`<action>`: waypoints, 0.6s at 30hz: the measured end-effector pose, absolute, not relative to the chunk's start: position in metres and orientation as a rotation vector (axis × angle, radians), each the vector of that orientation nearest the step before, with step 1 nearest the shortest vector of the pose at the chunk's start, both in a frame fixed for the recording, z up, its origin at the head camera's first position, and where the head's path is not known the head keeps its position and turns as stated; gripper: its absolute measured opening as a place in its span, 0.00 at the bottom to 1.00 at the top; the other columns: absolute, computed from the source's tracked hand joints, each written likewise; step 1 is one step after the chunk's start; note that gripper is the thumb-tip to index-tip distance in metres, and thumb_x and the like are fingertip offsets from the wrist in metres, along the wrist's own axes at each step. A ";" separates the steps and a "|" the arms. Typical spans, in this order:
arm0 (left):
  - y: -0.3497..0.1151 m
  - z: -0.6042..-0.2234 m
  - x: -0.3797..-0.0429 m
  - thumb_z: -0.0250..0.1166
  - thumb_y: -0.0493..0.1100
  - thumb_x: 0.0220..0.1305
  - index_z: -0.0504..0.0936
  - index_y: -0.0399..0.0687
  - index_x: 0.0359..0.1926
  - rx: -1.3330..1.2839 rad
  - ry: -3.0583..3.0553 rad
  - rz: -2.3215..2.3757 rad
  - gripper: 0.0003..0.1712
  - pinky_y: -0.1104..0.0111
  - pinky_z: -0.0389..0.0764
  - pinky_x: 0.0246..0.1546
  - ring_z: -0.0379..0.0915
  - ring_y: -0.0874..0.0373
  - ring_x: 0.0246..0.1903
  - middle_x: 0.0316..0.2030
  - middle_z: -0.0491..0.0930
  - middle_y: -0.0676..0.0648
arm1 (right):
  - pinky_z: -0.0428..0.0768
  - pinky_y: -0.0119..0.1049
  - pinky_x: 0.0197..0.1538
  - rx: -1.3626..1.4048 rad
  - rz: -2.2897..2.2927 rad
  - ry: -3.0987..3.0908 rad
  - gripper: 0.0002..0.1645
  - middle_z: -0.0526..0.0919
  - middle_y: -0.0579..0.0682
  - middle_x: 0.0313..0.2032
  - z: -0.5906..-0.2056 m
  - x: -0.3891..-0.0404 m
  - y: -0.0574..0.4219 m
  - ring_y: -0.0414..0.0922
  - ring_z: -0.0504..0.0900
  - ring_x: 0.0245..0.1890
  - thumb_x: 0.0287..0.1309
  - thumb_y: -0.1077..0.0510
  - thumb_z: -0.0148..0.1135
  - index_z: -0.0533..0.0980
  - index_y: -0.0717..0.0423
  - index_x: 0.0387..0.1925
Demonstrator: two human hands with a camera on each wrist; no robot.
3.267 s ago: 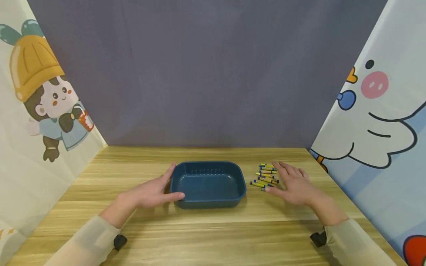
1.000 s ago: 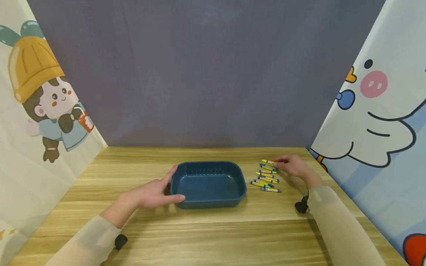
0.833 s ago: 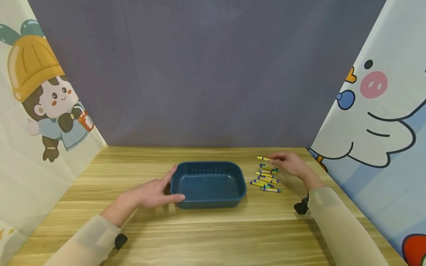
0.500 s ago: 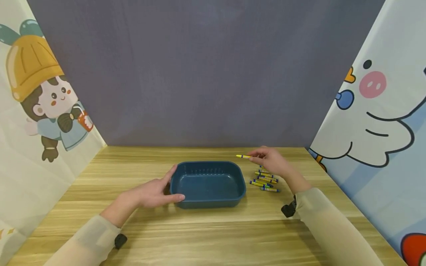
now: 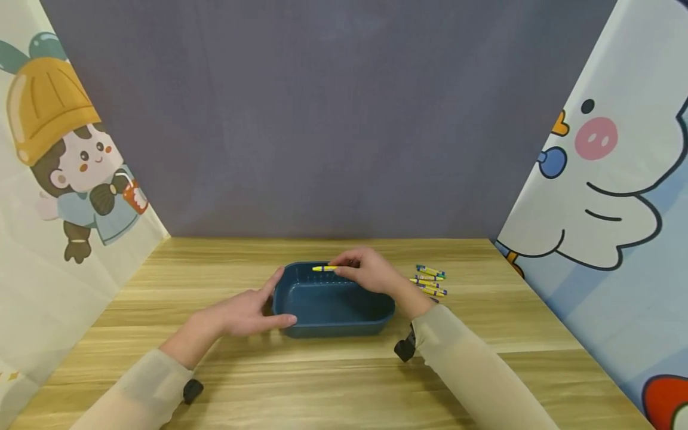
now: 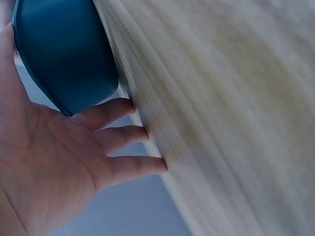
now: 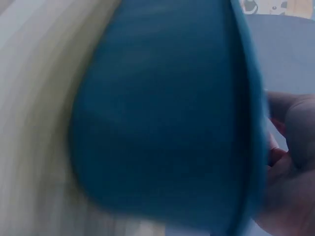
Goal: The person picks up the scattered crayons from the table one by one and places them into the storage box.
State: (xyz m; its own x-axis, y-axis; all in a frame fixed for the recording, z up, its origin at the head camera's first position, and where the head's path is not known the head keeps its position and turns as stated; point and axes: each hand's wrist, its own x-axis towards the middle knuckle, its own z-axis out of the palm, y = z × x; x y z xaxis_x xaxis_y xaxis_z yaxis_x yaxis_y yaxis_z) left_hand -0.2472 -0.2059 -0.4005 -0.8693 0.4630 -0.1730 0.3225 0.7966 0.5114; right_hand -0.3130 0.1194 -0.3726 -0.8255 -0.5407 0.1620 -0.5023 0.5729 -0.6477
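In the head view my right hand (image 5: 372, 273) pinches a yellow crayon (image 5: 323, 269) with a blue band between thumb and fingers, over the back part of the dark blue basin (image 5: 335, 328). The crayon lies nearly level, its tip pointing left. My left hand (image 5: 244, 313) rests at the basin's left end, thumb over the front rim. In the left wrist view three straight fingers (image 6: 133, 166) reach down to the table beside the basin wall (image 6: 69, 59). The right wrist view is blurred; the basin's outside (image 7: 167, 118) hides the held crayon and part of the right hand (image 7: 293, 172).
Several yellow crayons (image 5: 432, 291) lie in a loose row on the wooden table (image 5: 301, 382), right of the basin and partly behind the right forearm. A grey panel (image 5: 333, 119) stands behind the table, with cartoon-printed panels on either side.
My right hand has picked the farthest crayon from the row and carried it left, from beside the others to above the basin. My left hand has stayed on the basin.
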 end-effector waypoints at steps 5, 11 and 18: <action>-0.207 -0.401 -0.247 0.62 0.79 0.71 0.31 0.51 0.91 0.593 2.695 0.686 0.71 0.41 0.75 0.71 0.79 0.40 0.68 0.75 0.75 0.35 | 0.82 0.35 0.45 -0.916 -1.085 2.708 0.15 0.90 0.47 0.49 -0.381 -0.314 0.093 0.38 0.82 0.39 0.78 0.53 0.67 0.89 0.48 0.60; -0.208 -0.401 -0.247 0.62 0.79 0.71 0.31 0.52 0.91 0.585 2.698 0.684 0.71 0.40 0.74 0.72 0.77 0.38 0.70 0.76 0.74 0.36 | 0.84 0.36 0.48 -0.918 -1.117 2.675 0.14 0.91 0.47 0.49 -0.393 -0.317 0.069 0.38 0.84 0.43 0.78 0.53 0.68 0.90 0.48 0.58; -0.210 -0.401 -0.246 0.62 0.79 0.71 0.30 0.55 0.91 0.587 2.685 0.693 0.70 0.40 0.74 0.72 0.76 0.38 0.71 0.76 0.74 0.37 | 0.83 0.42 0.55 -0.906 -0.968 2.727 0.12 0.91 0.44 0.49 -0.407 -0.319 0.055 0.41 0.83 0.48 0.78 0.53 0.68 0.91 0.46 0.56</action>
